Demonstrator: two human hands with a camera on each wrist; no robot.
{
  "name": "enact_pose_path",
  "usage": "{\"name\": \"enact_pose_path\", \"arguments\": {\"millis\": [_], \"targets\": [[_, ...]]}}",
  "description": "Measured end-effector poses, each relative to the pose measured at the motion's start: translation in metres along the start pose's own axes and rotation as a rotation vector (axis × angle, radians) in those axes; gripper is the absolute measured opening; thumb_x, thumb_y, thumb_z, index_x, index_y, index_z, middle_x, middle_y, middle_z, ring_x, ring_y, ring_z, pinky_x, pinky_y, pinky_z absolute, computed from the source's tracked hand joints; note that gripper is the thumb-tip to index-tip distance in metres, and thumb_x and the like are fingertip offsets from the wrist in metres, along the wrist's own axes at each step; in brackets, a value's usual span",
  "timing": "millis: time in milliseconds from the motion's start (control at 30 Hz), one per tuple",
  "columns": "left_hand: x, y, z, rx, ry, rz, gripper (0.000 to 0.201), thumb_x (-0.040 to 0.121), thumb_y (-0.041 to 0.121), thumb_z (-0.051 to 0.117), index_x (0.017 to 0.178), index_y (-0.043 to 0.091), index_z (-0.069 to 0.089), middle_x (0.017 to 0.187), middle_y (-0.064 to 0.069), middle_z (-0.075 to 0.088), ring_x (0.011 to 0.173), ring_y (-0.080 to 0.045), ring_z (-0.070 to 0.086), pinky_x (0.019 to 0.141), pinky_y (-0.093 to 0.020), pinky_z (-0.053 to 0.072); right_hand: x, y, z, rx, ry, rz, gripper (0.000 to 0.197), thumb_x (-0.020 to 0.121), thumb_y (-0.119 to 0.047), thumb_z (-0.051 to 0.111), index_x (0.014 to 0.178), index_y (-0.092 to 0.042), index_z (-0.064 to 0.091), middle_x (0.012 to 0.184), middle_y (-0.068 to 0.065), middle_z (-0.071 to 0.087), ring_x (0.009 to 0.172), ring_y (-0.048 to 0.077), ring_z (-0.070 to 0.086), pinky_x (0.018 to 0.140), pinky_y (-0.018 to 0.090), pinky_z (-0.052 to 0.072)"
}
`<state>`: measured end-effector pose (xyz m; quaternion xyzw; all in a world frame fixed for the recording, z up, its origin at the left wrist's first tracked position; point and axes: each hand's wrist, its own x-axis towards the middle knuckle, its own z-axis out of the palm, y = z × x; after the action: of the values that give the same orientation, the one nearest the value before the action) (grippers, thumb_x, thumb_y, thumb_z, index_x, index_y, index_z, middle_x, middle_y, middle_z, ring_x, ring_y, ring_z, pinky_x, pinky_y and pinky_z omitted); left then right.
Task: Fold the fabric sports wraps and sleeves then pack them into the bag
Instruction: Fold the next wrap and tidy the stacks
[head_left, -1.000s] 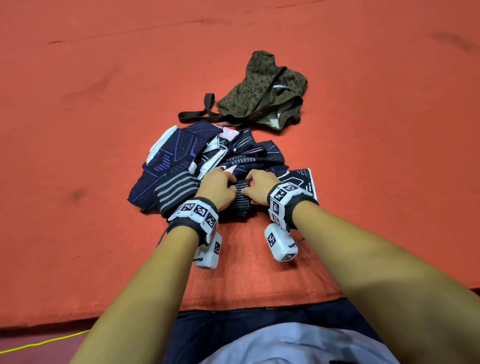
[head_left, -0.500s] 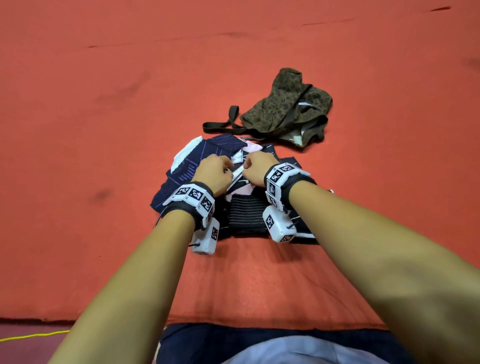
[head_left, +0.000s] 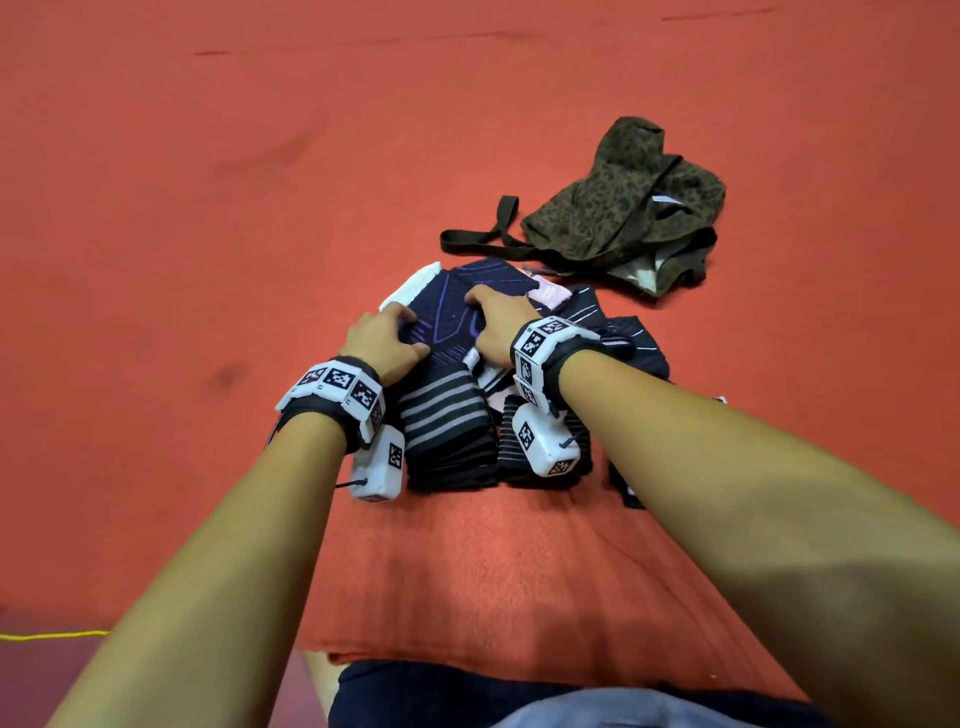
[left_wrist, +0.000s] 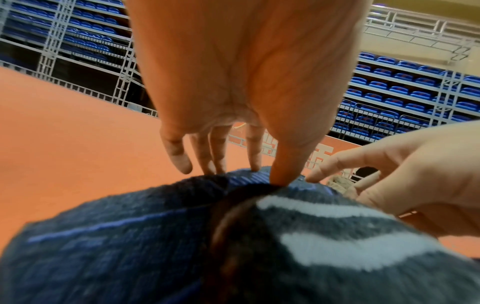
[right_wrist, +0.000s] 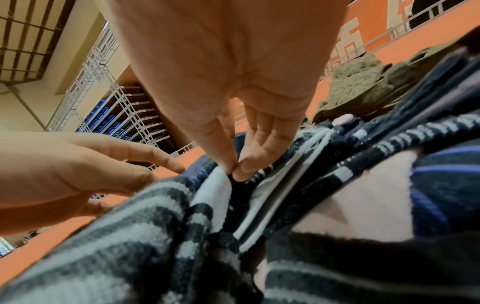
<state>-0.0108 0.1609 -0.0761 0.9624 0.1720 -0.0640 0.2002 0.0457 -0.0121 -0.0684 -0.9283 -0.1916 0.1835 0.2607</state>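
The left hand lies with a released grip, fingers nearly straight, fingertips and thumb pressing down on the navy sleeve atop the pile of wraps. The right hand pinches a fold of dark striped fabric between thumb and fingers, palm down, both forearms reaching forward side by side over the pile. The pile sits on the orange floor near the mat's front edge, with the camouflage bag lying just beyond it to the right.
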Motion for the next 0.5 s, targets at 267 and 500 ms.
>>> {"name": "enact_pose_path", "arguments": {"millis": [267, 500], "targets": [[-0.002, 0.016, -0.008, -0.102, 0.054, 0.119, 0.025, 0.088, 0.007, 0.058, 0.109, 0.019, 0.066, 0.094, 0.002, 0.067, 0.094, -0.021, 0.063, 0.078, -0.023, 0.041, 0.003, -0.006, -0.001, 0.048, 0.114, -0.007, 0.023, 0.091, -0.018, 0.062, 0.112, -0.021, 0.072, 0.109, 0.005, 0.073, 0.106, 0.025, 0.064, 0.090, 0.031, 0.052], [-0.012, 0.039, 0.004, -0.106, -0.039, 0.206, 0.051, 0.081, 0.033, 0.079, 0.126, 0.016, 0.062, 0.125, -0.005, 0.064, 0.114, -0.020, 0.059, 0.089, -0.023, 0.040, -0.008, -0.001, -0.018, 0.152, 0.197, -0.011, 0.019, 0.089, -0.015, 0.062, 0.082, -0.019, 0.079, 0.080, 0.003, 0.076, 0.083, 0.022, 0.071, 0.082, 0.039, 0.057]]}}
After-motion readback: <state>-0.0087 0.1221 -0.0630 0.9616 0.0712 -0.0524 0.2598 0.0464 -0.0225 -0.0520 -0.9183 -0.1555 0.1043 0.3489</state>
